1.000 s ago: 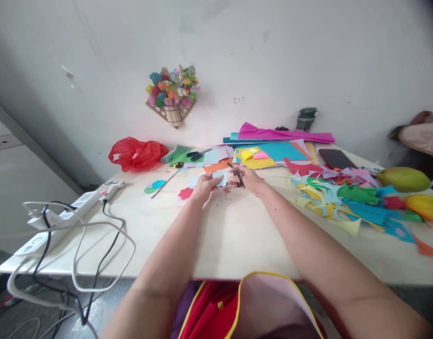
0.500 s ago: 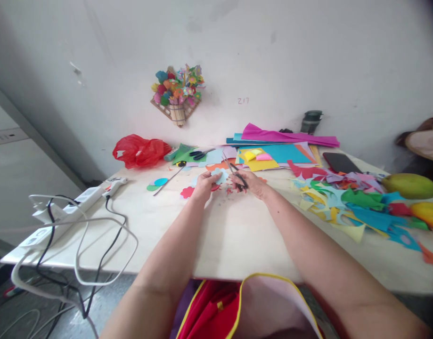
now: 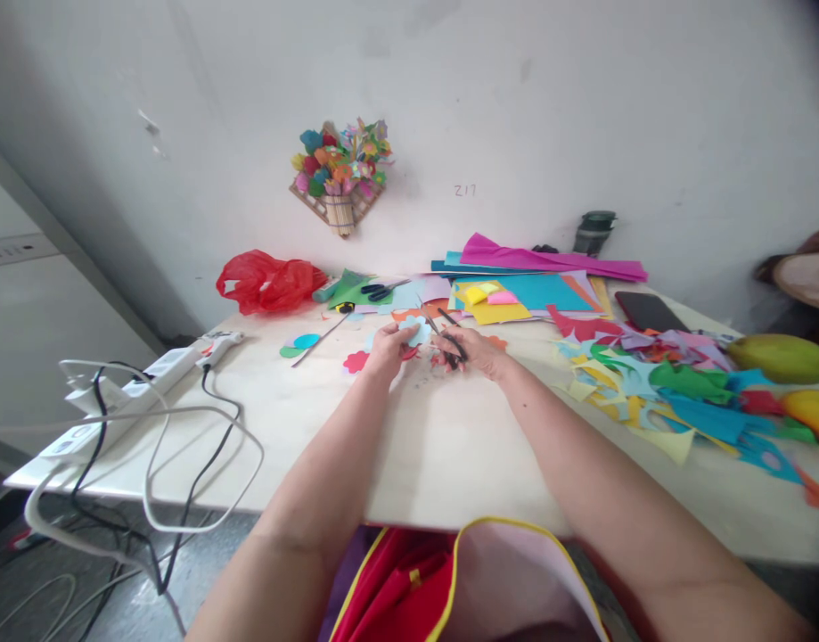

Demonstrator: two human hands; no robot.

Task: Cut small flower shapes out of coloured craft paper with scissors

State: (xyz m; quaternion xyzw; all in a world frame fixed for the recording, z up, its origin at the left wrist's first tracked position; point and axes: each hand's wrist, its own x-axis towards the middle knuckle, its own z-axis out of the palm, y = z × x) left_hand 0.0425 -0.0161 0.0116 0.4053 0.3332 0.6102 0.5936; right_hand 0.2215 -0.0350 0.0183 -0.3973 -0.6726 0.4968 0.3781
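Note:
My left hand (image 3: 388, 346) pinches a light blue paper flower (image 3: 419, 331) between thumb and fingers. A bit of red shows under that thumb; I cannot make out what it is. In my right hand (image 3: 479, 349) is a pair of scissors (image 3: 455, 346) with dark handles, its blades spread apart and pointing away from me, close by the paper flower. A red paper flower (image 3: 356, 362) lies on the table left of my left hand. Small scraps (image 3: 428, 382) are scattered on the table between the hands.
Coloured paper sheets (image 3: 549, 294) lie at the back, with black-handled scissors (image 3: 380, 291) to their left. Paper offcuts (image 3: 676, 383) cover the right side near a phone (image 3: 648, 311). A red plastic bag (image 3: 268, 282) sits back left. A power strip (image 3: 128, 401) with cables occupies the left edge.
The blades of the scissors in my right hand have spread wider apart. My left hand keeps its pinch on the light blue flower. The whole view has shifted slightly.

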